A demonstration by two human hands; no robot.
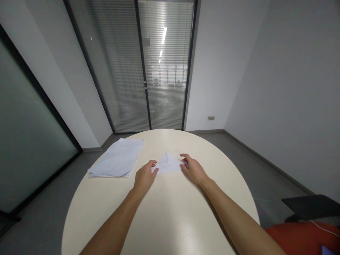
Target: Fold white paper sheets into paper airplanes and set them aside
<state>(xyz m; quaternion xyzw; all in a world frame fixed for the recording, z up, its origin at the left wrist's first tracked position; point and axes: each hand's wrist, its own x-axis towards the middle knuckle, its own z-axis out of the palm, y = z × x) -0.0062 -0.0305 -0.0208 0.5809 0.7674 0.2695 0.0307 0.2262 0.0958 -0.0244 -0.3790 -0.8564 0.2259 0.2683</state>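
Folding, apparently: left hand (145,175) and right hand (195,170) pinch corners of a paper triangle (168,164); next crease likely needs alignment.

In mid-frame we saw a matt, creased paper piece (170,164) on a smooth, glossy surface (170,205); left of centre, a matt paper stack (117,159); at upper centre, smooth-looking glass panels (167,95).
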